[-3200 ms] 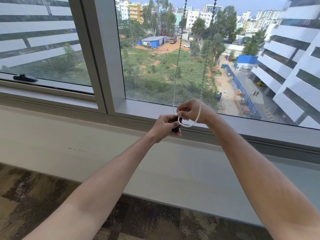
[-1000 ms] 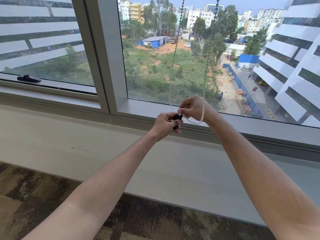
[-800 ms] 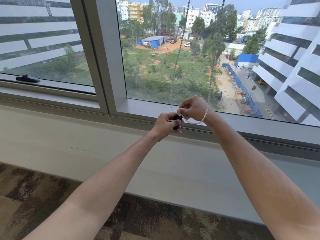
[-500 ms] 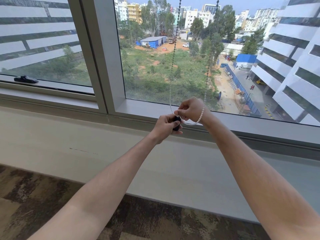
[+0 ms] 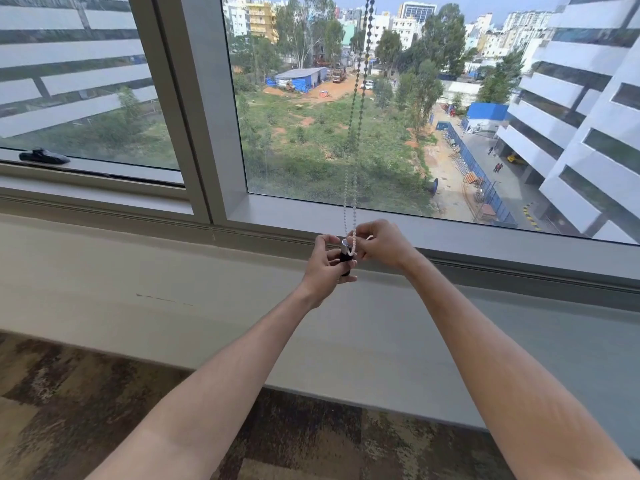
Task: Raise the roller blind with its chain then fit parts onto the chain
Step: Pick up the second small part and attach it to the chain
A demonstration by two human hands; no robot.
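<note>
One bead chain (image 5: pixel 354 147), two strands hanging. Left hand (image 5: pixel 325 265) is gripping one black part (image 5: pixel 345 259); right hand (image 5: pixel 384 245) is pinching the chain's loop.

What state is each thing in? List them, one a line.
Chain: hanging, both strands close together, bottom loop held.
Black part: upright, gripped at the chain's bottom.
Left hand: shut on black part.
Right hand: pinching the chain.
Window handle: lying flat.

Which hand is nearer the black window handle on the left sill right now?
Left. The left hand, gripping the small black part, sits closer to the black window handle. The right hand, pinching the bead chain, is just beyond it, farther right.
</note>
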